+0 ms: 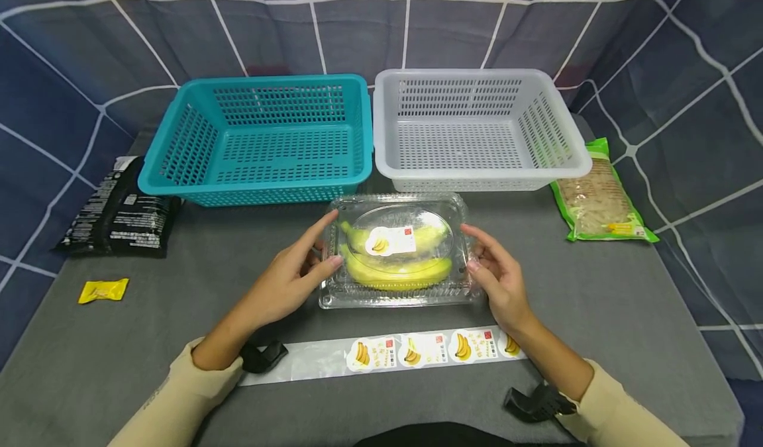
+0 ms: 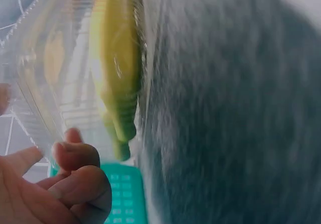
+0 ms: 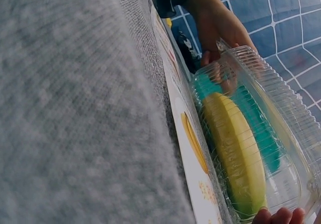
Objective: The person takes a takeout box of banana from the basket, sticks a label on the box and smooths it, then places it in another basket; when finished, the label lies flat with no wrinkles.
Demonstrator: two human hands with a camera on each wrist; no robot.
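A clear plastic clamshell box with bananas inside lies on the grey table, its lid down over them. On the lid is a white banana sticker. My left hand grips the box's left side, thumb on the lid's edge and index finger reaching to the far corner. Opposite it, my right hand holds the right side with thumb and index finger. The bananas show through the side wall in the left wrist view. Fingertips of the right hand touch the box's edge in the right wrist view.
A strip of banana stickers lies in front of the box. Behind stand a teal basket and a white basket. A black packet and small yellow packet lie left, a green-edged bag right.
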